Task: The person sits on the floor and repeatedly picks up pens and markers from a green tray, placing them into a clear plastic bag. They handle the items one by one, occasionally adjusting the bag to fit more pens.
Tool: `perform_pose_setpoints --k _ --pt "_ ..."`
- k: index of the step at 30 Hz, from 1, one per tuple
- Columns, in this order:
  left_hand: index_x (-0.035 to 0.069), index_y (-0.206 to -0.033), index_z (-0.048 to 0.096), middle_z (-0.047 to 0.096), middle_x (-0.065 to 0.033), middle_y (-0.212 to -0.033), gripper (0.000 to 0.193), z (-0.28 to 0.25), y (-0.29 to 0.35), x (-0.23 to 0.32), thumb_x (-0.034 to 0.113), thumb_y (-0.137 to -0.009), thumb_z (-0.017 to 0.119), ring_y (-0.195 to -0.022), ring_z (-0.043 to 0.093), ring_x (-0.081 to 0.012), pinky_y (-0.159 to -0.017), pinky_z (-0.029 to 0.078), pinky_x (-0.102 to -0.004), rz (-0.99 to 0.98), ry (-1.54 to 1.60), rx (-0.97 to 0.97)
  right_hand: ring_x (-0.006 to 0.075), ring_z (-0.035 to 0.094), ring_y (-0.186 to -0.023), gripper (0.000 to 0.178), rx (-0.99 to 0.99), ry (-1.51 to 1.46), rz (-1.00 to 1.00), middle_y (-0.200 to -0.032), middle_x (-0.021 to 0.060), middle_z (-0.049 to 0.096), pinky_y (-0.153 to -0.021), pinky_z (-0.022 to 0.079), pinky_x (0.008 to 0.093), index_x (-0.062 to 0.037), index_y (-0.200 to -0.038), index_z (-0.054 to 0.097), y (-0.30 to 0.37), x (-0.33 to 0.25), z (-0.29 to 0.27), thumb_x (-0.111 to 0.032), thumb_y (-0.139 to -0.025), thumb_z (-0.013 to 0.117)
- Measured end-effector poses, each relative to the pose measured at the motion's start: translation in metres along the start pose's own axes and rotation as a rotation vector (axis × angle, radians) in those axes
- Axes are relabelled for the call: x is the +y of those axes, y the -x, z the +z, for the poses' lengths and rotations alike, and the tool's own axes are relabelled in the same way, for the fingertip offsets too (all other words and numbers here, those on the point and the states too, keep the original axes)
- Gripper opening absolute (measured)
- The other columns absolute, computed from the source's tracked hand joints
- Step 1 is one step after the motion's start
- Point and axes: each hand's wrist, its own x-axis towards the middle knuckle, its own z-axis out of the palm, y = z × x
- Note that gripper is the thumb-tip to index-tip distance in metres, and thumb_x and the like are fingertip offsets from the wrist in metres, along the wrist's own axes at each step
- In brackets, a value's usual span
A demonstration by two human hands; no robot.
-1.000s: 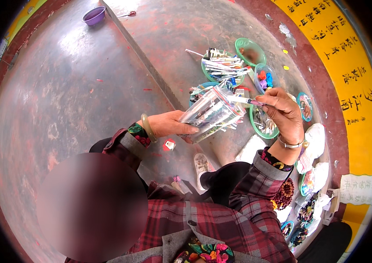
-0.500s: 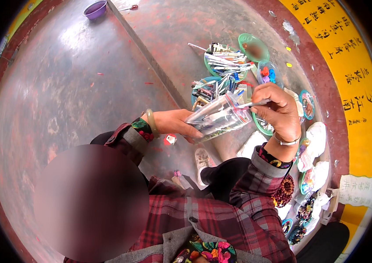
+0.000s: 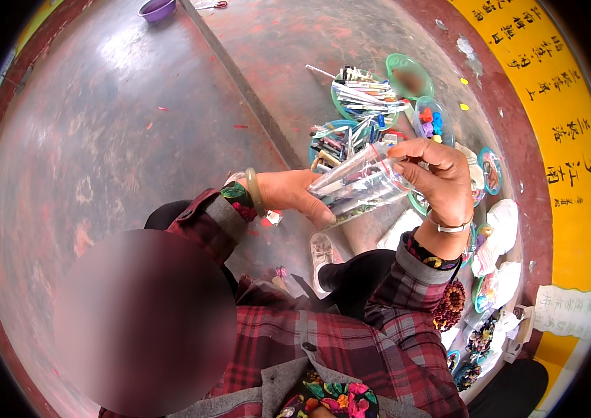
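A clear plastic zip bag [image 3: 359, 187] with a red strip near its mouth is held up in front of me, tilted. Several pens or slim sticks show through it, though their exact kind is hard to make out. My left hand [image 3: 294, 196] grips its lower end, thumb on top. At the mouth, my right hand [image 3: 443, 180] has thumb and fingers closed on the bag's edge. Just beyond the bag are a blue basket of pens and markers [image 3: 337, 143] and a green basket of white pens [image 3: 367, 97].
A green lid-like dish [image 3: 410, 75] and a clear tub [image 3: 433, 120] of colourful pieces lie past the pens. Bags and baskets of small items [image 3: 487, 292] line the right side by the wall. A purple basin [image 3: 157, 10] and red-handled scissors [image 3: 220, 5] lie far off.
The white pen-like stick between my right fingers has gone into the bag. My right hand has shifted onto the bag's mouth edge. My left hand and the bag moved slightly right.
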Motion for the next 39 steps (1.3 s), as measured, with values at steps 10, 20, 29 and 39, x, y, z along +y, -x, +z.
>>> perform_pose_setpoints --k 10,20,29,39 --pt "-0.003 -0.116 0.050 0.060 -0.0108 -0.102 0.049 -0.004 -0.003 -0.007 0.021 -0.078 0.069 -0.093 0.058 -0.0175 -0.082 0.048 -0.0297 0.003 0.084 0.014 0.0144 0.055 -0.078 0.015 -0.044 0.032 -0.006 -0.078 0.0047 0.062 -0.071 0.042 0.0264 -0.0027 -0.082 0.068 -0.012 0.007 0.010 0.005 -0.069 0.066" --pt "-0.002 -0.115 0.052 0.060 -0.0088 -0.103 0.037 -0.006 -0.006 -0.010 0.017 -0.084 0.062 -0.093 0.057 -0.0167 -0.082 0.048 -0.0309 -0.018 -0.024 0.103 0.0221 0.054 -0.088 0.019 -0.047 0.303 -0.368 -0.094 0.0093 0.061 -0.079 0.042 0.0326 -0.0044 -0.092 0.068 -0.016 0.012 0.013 -0.001 -0.074 0.062" --pt "-0.002 -0.111 0.055 0.061 -0.0079 -0.100 0.031 -0.007 0.006 0.012 0.016 -0.087 0.058 -0.090 0.058 -0.0150 -0.079 0.049 -0.0300 0.081 -0.056 0.201 0.0157 0.056 -0.096 0.023 0.347 -0.330 -0.166 -0.100 0.0066 0.063 -0.087 0.041 0.0271 0.0003 -0.104 0.064 -0.028 0.032 0.001 -0.004 -0.081 0.059" --pt "-0.004 -0.117 0.050 0.059 -0.0094 -0.106 0.033 -0.018 0.018 0.027 0.014 -0.089 0.052 -0.093 0.058 -0.0176 -0.080 0.048 -0.0308 0.310 0.038 0.429 0.0268 0.063 -0.076 0.019 -0.118 0.700 0.334 -0.081 0.0122 0.066 -0.070 0.050 0.0351 -0.0089 -0.080 0.070 -0.056 0.219 -0.023 -0.018 -0.065 0.067"
